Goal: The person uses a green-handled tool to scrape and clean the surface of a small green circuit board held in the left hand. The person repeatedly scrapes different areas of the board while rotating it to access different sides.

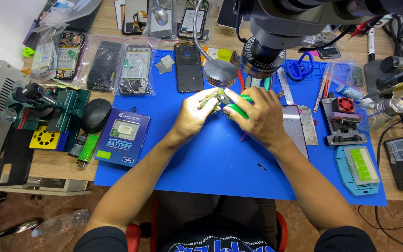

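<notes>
My left hand [193,113] pinches a small green circuit board [209,99] over the blue work mat [201,163]. My right hand [257,114] grips a green-handled cutter [235,109] whose tip meets the board. Both hands are together under the microscope lens [262,58]. A phone with a lit screen [297,128] lies just right of my right hand, partly hidden by my wrist.
A boxed battery [123,136] and black mouse [96,115] lie left. An open phone shell [188,67] and a round metal weight [220,73] sit at the back. Bagged phone parts line the far edge. A red-topped holder [343,119] and a teal fixture [357,169] stand right.
</notes>
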